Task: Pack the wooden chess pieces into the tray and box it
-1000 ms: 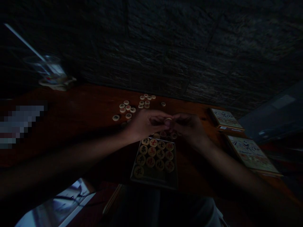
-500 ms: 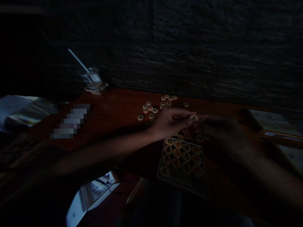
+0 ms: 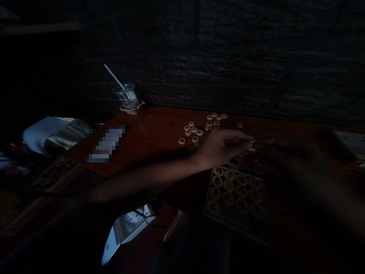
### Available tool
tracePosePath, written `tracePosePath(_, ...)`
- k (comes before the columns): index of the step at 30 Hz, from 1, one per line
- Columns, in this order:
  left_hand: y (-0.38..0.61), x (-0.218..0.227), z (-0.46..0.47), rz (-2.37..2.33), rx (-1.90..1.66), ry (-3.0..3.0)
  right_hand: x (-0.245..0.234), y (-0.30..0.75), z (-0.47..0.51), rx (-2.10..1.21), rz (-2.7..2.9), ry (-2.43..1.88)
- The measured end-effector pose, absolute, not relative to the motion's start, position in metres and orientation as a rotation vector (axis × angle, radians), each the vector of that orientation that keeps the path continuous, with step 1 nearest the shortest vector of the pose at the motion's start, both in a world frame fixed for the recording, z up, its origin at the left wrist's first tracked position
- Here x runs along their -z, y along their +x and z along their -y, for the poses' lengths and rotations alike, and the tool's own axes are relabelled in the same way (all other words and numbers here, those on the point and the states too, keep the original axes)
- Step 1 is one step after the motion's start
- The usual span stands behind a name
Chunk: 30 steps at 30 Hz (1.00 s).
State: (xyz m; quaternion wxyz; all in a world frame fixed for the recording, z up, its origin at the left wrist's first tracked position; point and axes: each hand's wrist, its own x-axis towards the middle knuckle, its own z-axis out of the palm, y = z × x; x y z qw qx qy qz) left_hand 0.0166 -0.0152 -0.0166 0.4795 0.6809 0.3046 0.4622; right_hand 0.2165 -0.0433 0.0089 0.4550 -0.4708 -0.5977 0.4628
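My left hand (image 3: 218,148) pinches a small round xiangqi piece (image 3: 252,144) between thumb and fingers. The piece is tilted, so its face barely shows. From the other side, the fingertips of my right hand (image 3: 281,152) close on the same piece; that hand is very dark. Below them lies a shallow box (image 3: 238,224) with xiangqi pieces in rows, marked in red and black, and its near strip is bare. More pieces (image 3: 242,164) lie under the hands at the box's far edge, partly hidden. Loose pieces (image 3: 194,129) are scattered beyond my left hand.
A clear plastic cup (image 3: 125,95) with a straw stands at the back left of the wooden table (image 3: 154,118). A blurred-out flat item (image 3: 107,144) lies near the left edge. A dark stone wall (image 3: 176,76) runs behind. A pale box (image 3: 125,232) is below the table.
The view has swung left, so everything appears farther right. The piece between my hands has turned from showing its marked face to a tilted, nearly edge-on view.
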Motion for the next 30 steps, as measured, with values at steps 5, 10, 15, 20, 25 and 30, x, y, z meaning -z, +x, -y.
tracePosePath(5,0.016,0.017,0.018,-0.715,-1.121,1.678,-0.006,0.216,0.039,-1.168,1.460,-1.191)
tracePosePath(10,0.018,0.018,0.023,-0.680,-1.095,1.766,0.000,0.213,0.039,-1.201,1.461,-1.133)
tracePosePath(15,0.018,0.017,0.025,-0.661,-1.104,1.775,-0.001,0.211,0.040,-1.214,1.468,-1.135)
tracePosePath(20,0.018,0.015,0.024,-0.644,-1.100,1.645,-0.003,0.212,0.040,-1.257,1.449,-1.107)
tracePosePath(25,0.019,0.010,0.024,-0.682,-1.096,1.472,-0.001,0.215,0.037,-1.250,1.467,-1.058)
tracePosePath(30,0.018,0.005,0.025,-0.737,-1.104,1.247,-0.002,0.215,0.036,-1.220,1.480,-1.006)
